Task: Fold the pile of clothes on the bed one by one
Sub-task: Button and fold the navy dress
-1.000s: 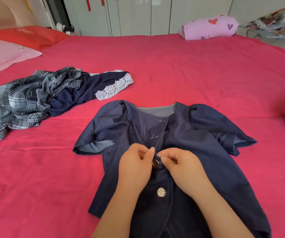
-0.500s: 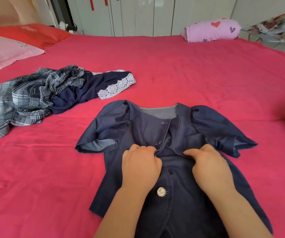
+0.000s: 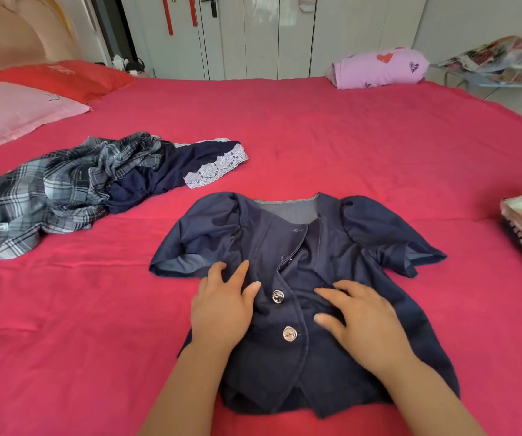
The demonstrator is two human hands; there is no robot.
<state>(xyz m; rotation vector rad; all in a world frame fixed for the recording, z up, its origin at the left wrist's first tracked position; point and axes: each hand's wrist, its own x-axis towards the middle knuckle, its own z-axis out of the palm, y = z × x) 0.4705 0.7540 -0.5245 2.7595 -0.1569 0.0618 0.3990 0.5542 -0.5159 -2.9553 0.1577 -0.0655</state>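
Your left hand [image 3: 221, 309] and right hand [image 3: 363, 322] have released the button [image 3: 277, 296] — both now lie flat, fingers spread, on the navy blouse [image 3: 379, 234] at 6 o'clock on the bed [image 3: 347, 136]; fastened, it looks ready to fold.

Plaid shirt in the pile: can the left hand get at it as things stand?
Probably yes: the left hand lies flat on the denim blouse, holding nothing, and only red bedsheet separates it from the plaid shirt.

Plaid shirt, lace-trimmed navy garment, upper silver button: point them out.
plaid shirt [image 3: 55, 199], head view, middle of its crumpled fabric.
lace-trimmed navy garment [image 3: 174, 171], head view, middle of navy cloth.
upper silver button [image 3: 277, 296], head view, its face.
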